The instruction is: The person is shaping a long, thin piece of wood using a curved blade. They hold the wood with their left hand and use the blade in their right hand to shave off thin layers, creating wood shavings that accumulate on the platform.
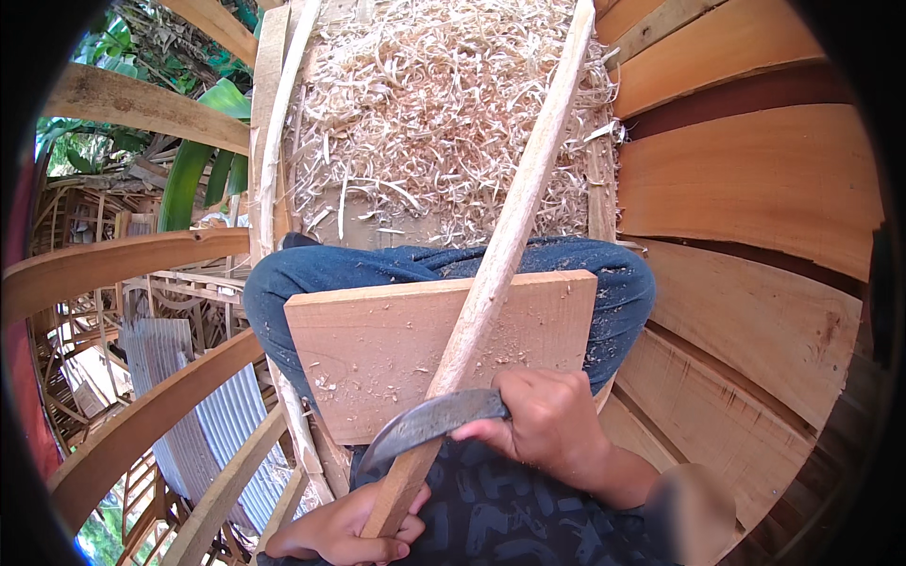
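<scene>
A long wooden pole (495, 264) slants from my lap up to the far right, its upper stretch pale and freshly shaved. My left hand (363, 533) is wrapped round its near, browner end. In my right hand (552, 424) is a knife with a broad curved blade (425, 429); its handle is hidden inside my fist. The blade lies across the pole just above my left hand. Beneath the pole, a flat wooden board (377, 349) rests on my lap, dotted with small chips.
Curly wood shavings (425, 113) cover the floor ahead of my crossed legs (283, 283). Wide planks form a wall (736, 179) on the right. Spaced wooden slats (151, 255) stand on the left, with corrugated sheets (226, 434) and green leaves beyond them.
</scene>
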The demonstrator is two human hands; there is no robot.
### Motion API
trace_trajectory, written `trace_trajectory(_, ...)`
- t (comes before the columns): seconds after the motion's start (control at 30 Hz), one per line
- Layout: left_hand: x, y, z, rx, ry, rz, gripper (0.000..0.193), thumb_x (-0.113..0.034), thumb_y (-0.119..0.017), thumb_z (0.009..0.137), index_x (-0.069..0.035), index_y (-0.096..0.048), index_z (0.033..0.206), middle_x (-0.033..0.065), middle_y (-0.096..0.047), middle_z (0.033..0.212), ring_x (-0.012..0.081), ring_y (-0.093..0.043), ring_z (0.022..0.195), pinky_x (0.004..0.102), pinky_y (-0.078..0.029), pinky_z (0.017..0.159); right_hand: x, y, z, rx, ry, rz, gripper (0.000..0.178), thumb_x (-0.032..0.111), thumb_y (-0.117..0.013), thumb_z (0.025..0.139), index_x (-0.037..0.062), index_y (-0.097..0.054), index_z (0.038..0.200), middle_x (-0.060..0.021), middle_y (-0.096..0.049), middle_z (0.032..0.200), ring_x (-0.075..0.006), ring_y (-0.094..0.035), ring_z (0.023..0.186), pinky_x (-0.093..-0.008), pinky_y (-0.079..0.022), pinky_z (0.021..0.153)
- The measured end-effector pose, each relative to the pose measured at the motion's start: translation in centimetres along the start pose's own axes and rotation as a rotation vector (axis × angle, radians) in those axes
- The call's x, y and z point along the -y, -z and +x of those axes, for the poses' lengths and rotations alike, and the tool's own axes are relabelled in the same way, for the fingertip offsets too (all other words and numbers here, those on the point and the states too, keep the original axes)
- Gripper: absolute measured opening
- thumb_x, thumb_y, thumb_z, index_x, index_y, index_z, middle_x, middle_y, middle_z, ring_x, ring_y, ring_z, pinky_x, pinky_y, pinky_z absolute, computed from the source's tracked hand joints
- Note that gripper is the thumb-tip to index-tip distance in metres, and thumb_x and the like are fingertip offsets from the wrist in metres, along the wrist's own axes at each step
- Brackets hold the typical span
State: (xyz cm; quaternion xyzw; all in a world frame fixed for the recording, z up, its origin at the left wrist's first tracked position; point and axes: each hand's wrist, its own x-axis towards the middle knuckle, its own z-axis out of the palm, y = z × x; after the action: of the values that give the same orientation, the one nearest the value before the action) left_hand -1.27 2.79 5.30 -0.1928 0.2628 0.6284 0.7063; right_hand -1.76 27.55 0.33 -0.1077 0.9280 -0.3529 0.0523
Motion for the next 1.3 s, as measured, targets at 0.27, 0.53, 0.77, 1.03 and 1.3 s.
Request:
trace_trajectory(0.27,0.1,1.2,-0.9,-0.048,-0.060,-0.023,0.038,0.003,-0.055,0.076,-0.007,-0.028,0.101,0.0090,-0.045,0.060,0.0136,-0.046,0.051,0.0221,-0.030,0.042,-1.2,0.4,1.9,-0.030,-0.089,-0.118,0.058,0.056,-0.059,0.080,0.0036,-0.051,0.057,-0.0130,-0.051,0.048,-0.0302,-0.055,0.042,-0.0377,-0.043,0.040)
trace_trajectory(0.53,0.4,1.8,-1.5,-0.117,-0.108,-0.109,0.039,0.002,-0.057,0.074,-0.006,-0.029,0.100,0.0081,-0.043,0.059,0.0131,-0.046,0.050,0.0217,-0.027,0.041,-3.2,-0.6,3.4,-0.040,-0.113,-0.121,0.057,0.056,-0.060,0.079,0.0054,-0.049,0.056,-0.0105,-0.048,0.046,-0.0270,-0.055,0.042,-0.0367,-0.042,0.040)
trace_trajectory(0.77,-1.0,0.1,-1.0,-0.154,-0.048,0.120,0.040,-0.006,-0.058,0.069,-0.004,-0.033,0.100,0.0036,-0.044,0.060,0.0084,-0.044,0.046,0.0190,-0.027,0.038,-6.0,1.0,4.9,-0.143,-0.259,-0.323,0.057,0.054,-0.056,0.084,0.0048,-0.052,0.055,-0.0124,-0.053,0.048,-0.0263,-0.058,0.043,-0.0352,-0.043,0.038)
trace_trajectory(1.03,-1.7,0.4,-1.2,-0.127,-0.073,0.057,0.044,-0.005,-0.060,0.071,-0.006,-0.031,0.105,0.0039,-0.044,0.060,0.0082,-0.043,0.042,0.0191,-0.029,0.036,-2.5,0.5,3.5,0.017,-0.013,-0.112,0.059,0.057,-0.054,0.083,0.0049,-0.054,0.055,-0.0134,-0.051,0.044,-0.0299,-0.054,0.039,-0.0380,-0.044,0.040)
trace_trajectory(1.3,-1.6,0.3,-2.0,-0.260,-0.092,-0.056,0.042,-0.002,-0.060,0.068,-0.006,-0.033,0.100,0.0029,-0.041,0.058,0.0094,-0.039,0.040,0.0207,-0.029,0.036,-1.3,1.0,4.7,0.036,0.042,-0.167,0.060,0.059,-0.055,0.082,0.0059,-0.053,0.054,-0.0093,-0.048,0.041,-0.0229,-0.051,0.034,-0.0351,-0.041,0.034)
